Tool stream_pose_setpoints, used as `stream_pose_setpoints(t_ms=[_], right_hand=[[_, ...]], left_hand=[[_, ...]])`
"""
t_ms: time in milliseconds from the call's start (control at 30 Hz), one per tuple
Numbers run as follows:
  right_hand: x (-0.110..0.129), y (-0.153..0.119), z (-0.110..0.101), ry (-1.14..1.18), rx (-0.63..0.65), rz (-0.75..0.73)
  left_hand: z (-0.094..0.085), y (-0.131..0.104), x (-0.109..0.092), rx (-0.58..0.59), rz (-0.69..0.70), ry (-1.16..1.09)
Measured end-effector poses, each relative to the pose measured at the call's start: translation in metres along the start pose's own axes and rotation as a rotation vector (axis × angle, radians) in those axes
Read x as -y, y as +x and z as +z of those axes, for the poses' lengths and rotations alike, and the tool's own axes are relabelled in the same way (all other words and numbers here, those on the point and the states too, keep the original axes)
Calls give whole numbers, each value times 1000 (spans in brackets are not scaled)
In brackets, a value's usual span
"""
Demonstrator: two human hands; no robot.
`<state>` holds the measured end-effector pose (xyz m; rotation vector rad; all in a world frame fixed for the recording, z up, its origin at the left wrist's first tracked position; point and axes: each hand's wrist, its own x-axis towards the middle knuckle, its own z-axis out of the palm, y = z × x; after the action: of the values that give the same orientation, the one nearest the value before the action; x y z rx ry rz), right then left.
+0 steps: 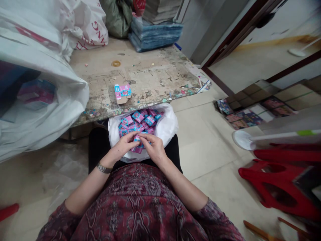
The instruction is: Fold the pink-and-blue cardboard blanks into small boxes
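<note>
My left hand and my right hand meet over my lap, fingers closed together on a small pink-and-blue box. The fingers partly cover this box. Below and beyond my hands, a white plastic bag sits on my lap, its mouth spread wide. Several similar small pink-and-blue boxes fill it in a loose heap. On the table edge past the bag stands another pink-and-blue carton, its brown cardboard flaps open.
The worn, paint-stained table carries a tape-like ring, blue plastic-wrapped stacks and white sacks. A large white bag bulges over its left side. Red stools and packed cartons stand on the right.
</note>
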<state>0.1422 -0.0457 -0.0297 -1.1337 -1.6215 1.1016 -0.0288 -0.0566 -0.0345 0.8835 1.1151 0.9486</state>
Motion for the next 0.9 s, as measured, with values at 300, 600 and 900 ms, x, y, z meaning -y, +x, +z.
stream_pose_setpoints(t_ms=[300,600,900], right_hand=[[1,-2,-1,-101,19,-109],[2,-5,-4,-222,15,-198],[3,-5,-5,-294,52,-136]], left_hand=[[-2,0,-3,19,-2,-4],[-2,-2,-1,24,-14,-17],[-6,1,-2,63,43,97]])
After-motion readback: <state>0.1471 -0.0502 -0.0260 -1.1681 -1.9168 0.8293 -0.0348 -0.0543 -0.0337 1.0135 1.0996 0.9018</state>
